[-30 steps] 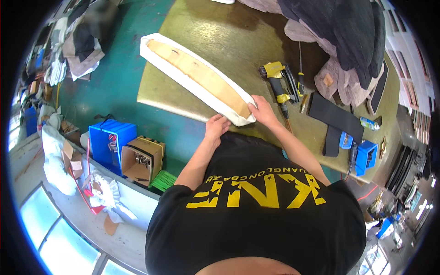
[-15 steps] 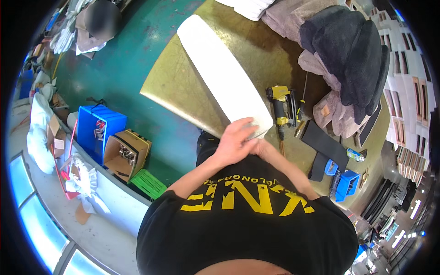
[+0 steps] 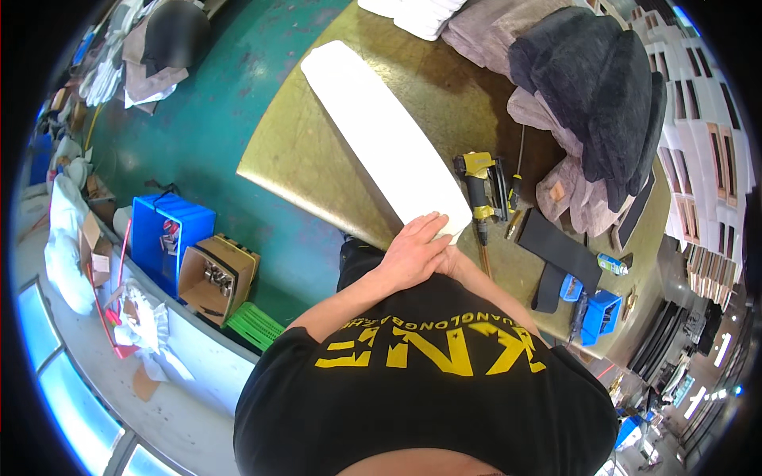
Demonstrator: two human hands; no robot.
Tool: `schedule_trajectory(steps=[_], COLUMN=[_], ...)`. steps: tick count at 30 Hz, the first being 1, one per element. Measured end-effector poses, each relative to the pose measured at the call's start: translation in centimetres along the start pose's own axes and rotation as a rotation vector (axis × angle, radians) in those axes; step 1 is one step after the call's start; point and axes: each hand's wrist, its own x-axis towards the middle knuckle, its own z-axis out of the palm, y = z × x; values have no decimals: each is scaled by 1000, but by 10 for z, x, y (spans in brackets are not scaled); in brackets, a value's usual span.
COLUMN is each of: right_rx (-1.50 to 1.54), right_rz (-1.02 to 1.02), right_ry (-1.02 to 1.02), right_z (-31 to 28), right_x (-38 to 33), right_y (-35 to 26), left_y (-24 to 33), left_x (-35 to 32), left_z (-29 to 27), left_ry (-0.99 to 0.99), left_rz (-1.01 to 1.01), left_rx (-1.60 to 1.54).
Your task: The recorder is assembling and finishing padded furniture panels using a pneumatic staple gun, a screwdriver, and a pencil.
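A long white padded panel (image 3: 377, 131) lies slantwise over the table (image 3: 290, 127), its far end pointing to the upper left and its near end close to my body. My left hand (image 3: 414, 252) is closed over the near end's corner, with its fingers folded across the white covering. Right beside it, my right hand (image 3: 451, 260) grips the same end from the edge; most of its fingers are hidden behind the left hand and the panel. A yellow and black nail gun (image 3: 480, 190) lies on the table just right of the panel.
Right of the nail gun are a screwdriver (image 3: 515, 189), black strips (image 3: 559, 247), a spray can (image 3: 611, 264) and a blue bin (image 3: 601, 317). Dark and brownish fabric covers (image 3: 591, 87) are heaped behind. At left stand a blue crate (image 3: 176, 226), a cardboard box (image 3: 225, 274) and a green basket (image 3: 255, 324).
The view has shifted slightly. My left hand's fingers have drawn closer together over the panel's near end, and the panel has moved a little toward me.
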Motion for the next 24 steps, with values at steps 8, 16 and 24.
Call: schedule_trajectory(steps=[8,16,24], right_rx=[-1455,-1690,-1790], right_rz=[-645,-1021,-1113], right_ry=[762,1048,1468], right_z=[22,20,-57], right_x=[-3,-60,-111], right_y=[-54,-57,-137], left_y=[-27,-99,-102], left_x=[-23,-37,-20], left_z=[1,36,53], left_ry=[417,269,303], left_rz=[-801,-1309,-1235], left_rx=[-1080,-1220,-1279])
